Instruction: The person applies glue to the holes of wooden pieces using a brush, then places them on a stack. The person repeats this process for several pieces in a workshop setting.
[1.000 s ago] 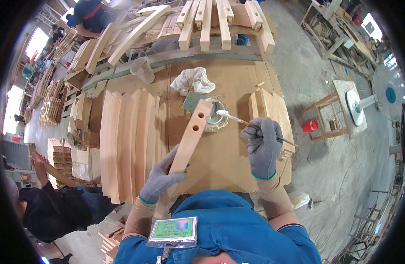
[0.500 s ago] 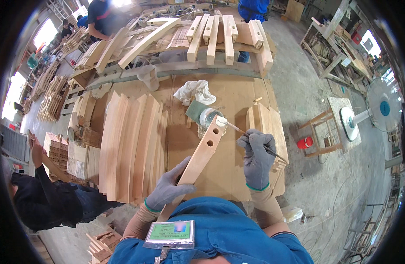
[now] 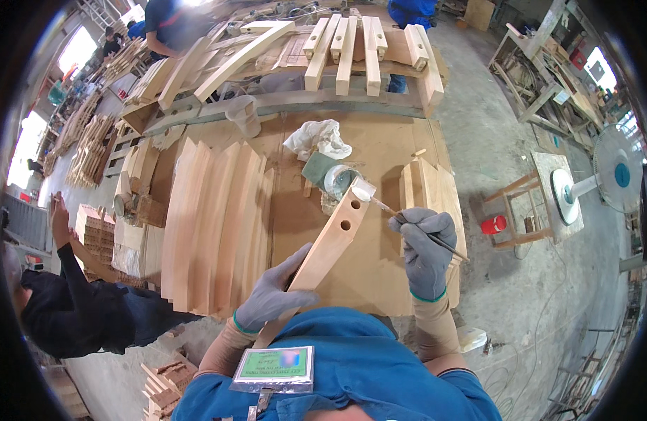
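Observation:
My left hand (image 3: 275, 293), in a grey glove, is wrapped round the lower part of a wooden bar (image 3: 328, 242). The bar slants up and away to the right, with two round holes near its far end and a patch of white paste on its tip. A thin brush (image 3: 443, 243) is pinched in my gloved right hand (image 3: 427, 245). Its bristles touch or nearly touch the white-coated tip. Just beyond that tip stands an open container (image 3: 341, 181) with white stuff inside, partly hidden by the bar. A green block-like piece (image 3: 318, 167) lies against it.
Several wooden bars (image 3: 214, 224) stand in a row on the left of the cardboard-covered table (image 3: 295, 193); others (image 3: 430, 184) lie at the right. A white cloth (image 3: 319, 139) and a plastic cup (image 3: 243, 116) sit farther back. A fan (image 3: 611, 168) stands right; a co-worker (image 3: 91, 309) is at left.
The whole view has shifted slightly. My right hand with the brush stays at the bar's tip, and more of the end looks coated in white.

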`<state>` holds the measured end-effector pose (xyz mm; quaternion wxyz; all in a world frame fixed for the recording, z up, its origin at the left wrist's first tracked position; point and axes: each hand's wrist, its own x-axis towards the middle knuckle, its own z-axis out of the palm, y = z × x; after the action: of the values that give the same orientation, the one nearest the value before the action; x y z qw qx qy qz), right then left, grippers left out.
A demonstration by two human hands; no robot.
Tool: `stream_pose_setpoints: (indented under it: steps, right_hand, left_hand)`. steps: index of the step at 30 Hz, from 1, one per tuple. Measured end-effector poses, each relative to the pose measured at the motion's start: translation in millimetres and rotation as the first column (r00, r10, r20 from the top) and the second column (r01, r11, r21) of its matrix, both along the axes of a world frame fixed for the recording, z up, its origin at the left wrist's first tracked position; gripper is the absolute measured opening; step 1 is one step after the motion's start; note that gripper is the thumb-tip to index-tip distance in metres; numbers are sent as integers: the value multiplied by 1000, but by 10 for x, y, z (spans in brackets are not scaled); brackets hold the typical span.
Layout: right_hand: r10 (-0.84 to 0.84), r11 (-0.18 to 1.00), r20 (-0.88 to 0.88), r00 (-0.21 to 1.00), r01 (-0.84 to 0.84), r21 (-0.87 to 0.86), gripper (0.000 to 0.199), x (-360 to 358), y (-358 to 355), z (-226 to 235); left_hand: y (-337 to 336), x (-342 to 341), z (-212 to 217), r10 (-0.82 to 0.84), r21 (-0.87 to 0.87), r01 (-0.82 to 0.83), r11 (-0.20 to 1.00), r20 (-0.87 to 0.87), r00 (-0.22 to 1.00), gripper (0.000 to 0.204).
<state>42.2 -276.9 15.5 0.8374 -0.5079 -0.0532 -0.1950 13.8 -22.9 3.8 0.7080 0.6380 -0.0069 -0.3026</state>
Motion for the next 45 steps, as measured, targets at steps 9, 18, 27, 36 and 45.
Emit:
stream_pose_setpoints:
  steps: [9,18,27,36,45]
  right_hand:
    - [100,992,-33,994,-97,86,27,-101,-10,-62]
    - [123,988,-78,989,-115,106,15,-114,0,-89]
    - [80,948,-202,976,-137,-286,6,306,-173,847]
    - [201,522,-235,951,-308,-795,12,531,-58,948]
    - [187,751,-274,943,-317,-579,20,587,-179,1016]
  left_hand:
    - [-53,32,72,14,-15,-15,1000,-17,1000,87]
    - [-78,54,11,34,-11,-34,999,-35,999,87]
    - [-100,44,8,64,-1,-64,998,27,998,85]
    - [-136,-4,-1,65,75,-75,994,133,989,85]
    - [-89,5,-78,39,94,-54,994,150,988,84]
